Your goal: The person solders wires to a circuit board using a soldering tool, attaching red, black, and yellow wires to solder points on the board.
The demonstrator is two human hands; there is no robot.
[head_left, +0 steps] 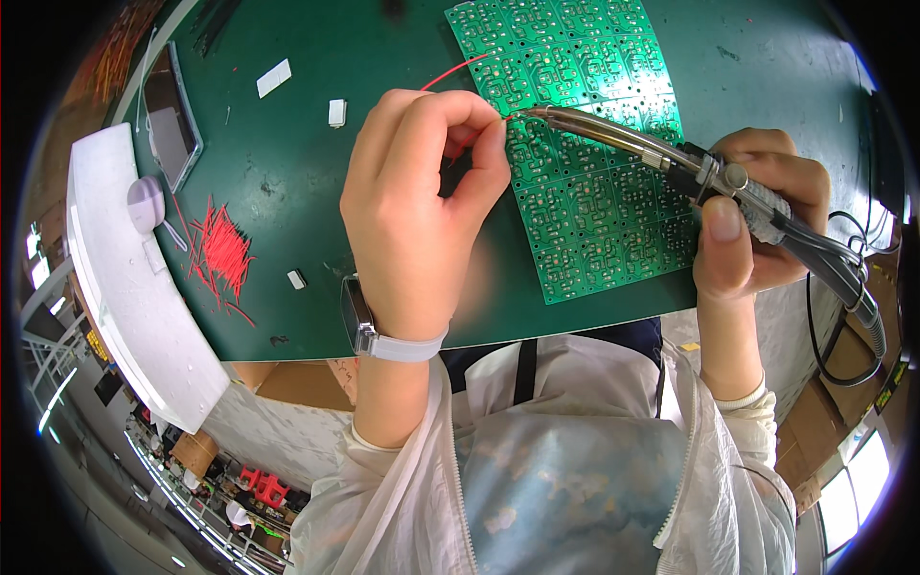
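Note:
A large green circuit board panel point(599, 192) lies on the table, its repeated sections dotted with solder points. My left hand point(407, 192) pinches the end of a thin red wire at the panel's left edge, thumb against forefinger. Behind those fingers a red wire point(455, 70) runs up to the panel; whether it is the same strand I cannot tell. In my right hand point(762, 216) is a soldering iron point(709, 174) with a slim metal tube along it. Its tip meets the panel close to the pinched wire end; the exact contact is too small to make out.
Left of my hand lies a pile of short red wires point(222, 251). Small white blocks point(274, 79) are scattered on the green table point(287, 182). A phone point(174, 129) and a white curved panel point(120, 259) stand along the left edge. The iron's cable point(867, 311) hangs at the right.

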